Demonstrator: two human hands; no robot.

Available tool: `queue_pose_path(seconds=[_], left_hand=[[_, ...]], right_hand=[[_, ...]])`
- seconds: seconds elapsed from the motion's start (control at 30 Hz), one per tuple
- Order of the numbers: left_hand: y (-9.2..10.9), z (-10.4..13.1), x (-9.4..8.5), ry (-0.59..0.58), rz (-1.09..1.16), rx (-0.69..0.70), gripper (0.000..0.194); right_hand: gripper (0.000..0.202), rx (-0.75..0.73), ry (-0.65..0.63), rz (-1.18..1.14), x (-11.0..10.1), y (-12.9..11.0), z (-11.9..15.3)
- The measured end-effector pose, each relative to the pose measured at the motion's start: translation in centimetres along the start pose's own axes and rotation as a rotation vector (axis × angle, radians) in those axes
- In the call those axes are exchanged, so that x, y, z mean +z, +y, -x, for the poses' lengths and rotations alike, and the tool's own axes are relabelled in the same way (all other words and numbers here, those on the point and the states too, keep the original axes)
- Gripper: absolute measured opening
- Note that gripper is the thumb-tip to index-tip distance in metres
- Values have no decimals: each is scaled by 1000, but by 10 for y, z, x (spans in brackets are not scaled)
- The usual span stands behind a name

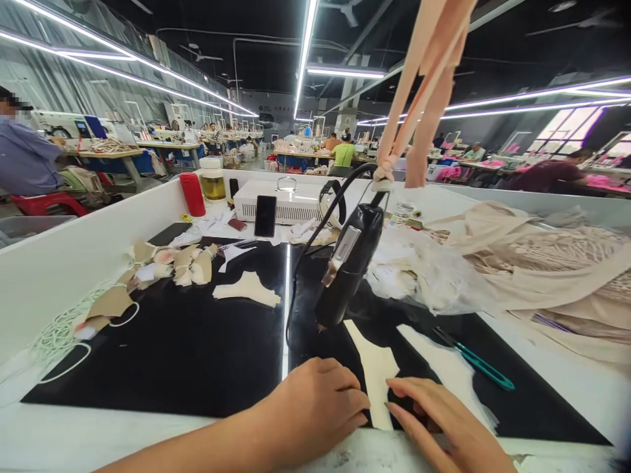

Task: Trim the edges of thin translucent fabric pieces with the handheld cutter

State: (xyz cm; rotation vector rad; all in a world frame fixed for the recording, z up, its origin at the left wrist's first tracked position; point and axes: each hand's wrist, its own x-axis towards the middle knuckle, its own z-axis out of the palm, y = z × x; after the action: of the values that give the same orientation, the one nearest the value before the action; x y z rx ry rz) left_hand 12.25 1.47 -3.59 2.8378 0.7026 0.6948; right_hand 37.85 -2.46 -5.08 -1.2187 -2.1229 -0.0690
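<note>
A narrow cut stack of cream fabric (377, 368) lies flat on the black mat (197, 348), between my two hands. My left hand (320, 407) is closed, knuckles up, its bent fingertips against the stack's left edge; its thumb is hidden. At the right edge, my right hand (444, 420) is open, with thumb and forefinger apart and their tips touching the fabric. Another white fabric stack (446, 361) extends beyond my right hand, beside green-handled tweezers (486, 368). Above the mat, a black handheld device (350, 263) hangs from pink fabric strips (424, 92).
A cream cut piece (246, 289) lies farther back on the mat. Tied bundles (192, 264) and pale green cord (66, 328) line the left. A phone (265, 215) leans against a white box (241, 200). Beige fabric (552, 263) is heaped right.
</note>
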Motion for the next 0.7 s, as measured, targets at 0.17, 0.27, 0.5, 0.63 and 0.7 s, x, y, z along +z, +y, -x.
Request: queue_pose_path(seconds=[0.17,0.27,0.5,0.63,0.7], left_hand=[[-1,-4,3,-41,-87,8,12],[-1,-3,5,-30,-90,-2,11],[-2,1,5,2,-59,-7,12],[-3,2,7,22,-43,-1,19],[-3,1,8,26,-49,1,18]], right_hand=[[30,-29,-85,105,23,4,12],[31,6,-111,87,28,6,18],[25,48,-88,-44,17,-5,1],[25,96,-82,-95,19,-6,1],[26,102,-89,-97,19,-4,2]])
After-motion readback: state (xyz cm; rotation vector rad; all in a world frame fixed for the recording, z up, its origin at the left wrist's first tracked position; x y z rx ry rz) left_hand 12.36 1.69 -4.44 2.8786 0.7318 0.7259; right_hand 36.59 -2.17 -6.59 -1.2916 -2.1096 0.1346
